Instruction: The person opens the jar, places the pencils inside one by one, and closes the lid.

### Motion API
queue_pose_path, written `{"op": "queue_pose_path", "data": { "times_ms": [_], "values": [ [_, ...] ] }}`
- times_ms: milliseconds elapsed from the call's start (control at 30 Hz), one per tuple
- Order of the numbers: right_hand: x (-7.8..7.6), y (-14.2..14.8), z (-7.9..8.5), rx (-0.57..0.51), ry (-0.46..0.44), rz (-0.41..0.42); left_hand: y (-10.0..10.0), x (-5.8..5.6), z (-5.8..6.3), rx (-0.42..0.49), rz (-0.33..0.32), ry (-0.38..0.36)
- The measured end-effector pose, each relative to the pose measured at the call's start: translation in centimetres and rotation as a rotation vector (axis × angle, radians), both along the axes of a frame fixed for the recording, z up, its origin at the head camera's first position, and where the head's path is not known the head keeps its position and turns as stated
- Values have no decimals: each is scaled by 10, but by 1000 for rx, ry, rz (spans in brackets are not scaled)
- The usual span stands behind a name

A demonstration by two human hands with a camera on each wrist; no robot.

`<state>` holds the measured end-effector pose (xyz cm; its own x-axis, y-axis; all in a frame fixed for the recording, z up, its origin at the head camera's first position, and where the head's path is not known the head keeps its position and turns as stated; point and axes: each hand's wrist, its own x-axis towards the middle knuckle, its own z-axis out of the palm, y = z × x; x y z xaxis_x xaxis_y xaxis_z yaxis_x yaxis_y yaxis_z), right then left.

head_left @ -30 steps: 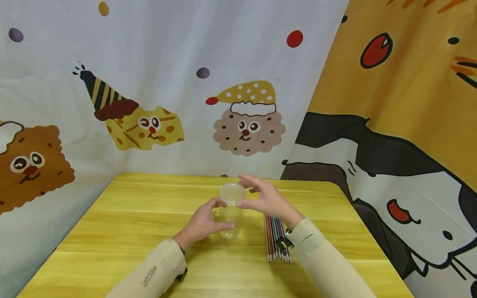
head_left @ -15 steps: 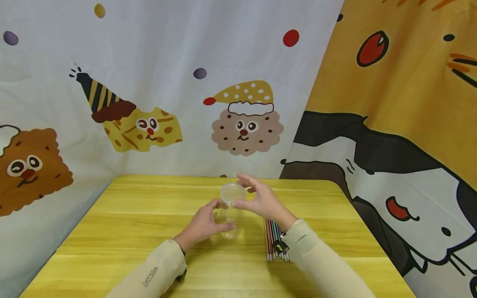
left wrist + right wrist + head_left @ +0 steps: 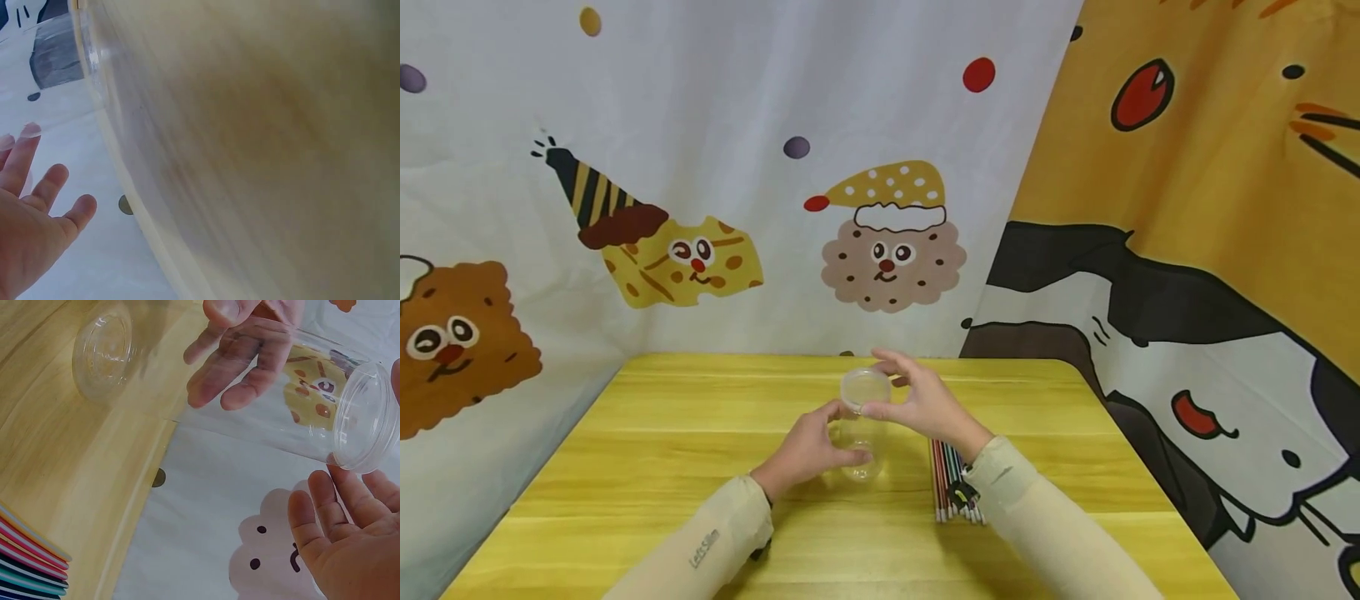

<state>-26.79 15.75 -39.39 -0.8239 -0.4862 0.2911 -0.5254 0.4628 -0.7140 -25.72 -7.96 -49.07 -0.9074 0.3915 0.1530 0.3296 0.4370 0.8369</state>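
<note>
A tall clear plastic jar [image 3: 867,435] stands upright near the middle of the table, topped by a clear round lid [image 3: 865,387]. My left hand [image 3: 808,446] grips the jar's body from the left, thumb on the near side. From the right, my right hand [image 3: 925,408] holds the lid's rim between thumb and fingers. The right wrist view shows the left fingers through the jar's wall, and the right hand [image 3: 356,531] at the lid end. In the left wrist view only part of the left hand [image 3: 34,212] and a bit of the jar [image 3: 59,69] show.
Several coloured pencils [image 3: 940,479] lie side by side on the table right of the jar, partly hidden by the right wrist. Behind the yellow wooden table [image 3: 700,400] hangs a cartoon-printed cloth [image 3: 730,100].
My right hand has shifted slightly left around the lid. My left hand keeps its hold on the jar, and the whole head view has drifted a little.
</note>
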Motion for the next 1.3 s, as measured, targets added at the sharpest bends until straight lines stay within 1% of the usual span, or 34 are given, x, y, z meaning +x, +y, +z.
{"op": "queue_pose_path", "data": {
  "times_ms": [200,333,467,767,867,1033,1300],
  "values": [
    [-2,0,1,-17,-35,-9,-1,-1,4,-10,-5,-35],
    [-3,1,2,-27,-53,-12,0,-2,7,-27,-8,-41],
    [-4,3,3,-30,-73,-5,-1,-4,7,-29,-16,-43],
    [-7,9,2,-60,-127,104,-2,-5,5,-28,-25,-39],
    [-8,8,0,-55,-110,108,-1,-5,6,-25,-23,-36],
    [-9,6,-3,-49,-63,66,-1,-4,5,-28,-23,-34],
    [-7,4,-3,-50,-53,49,-2,-4,4,-35,-19,-36]
  ]
}}
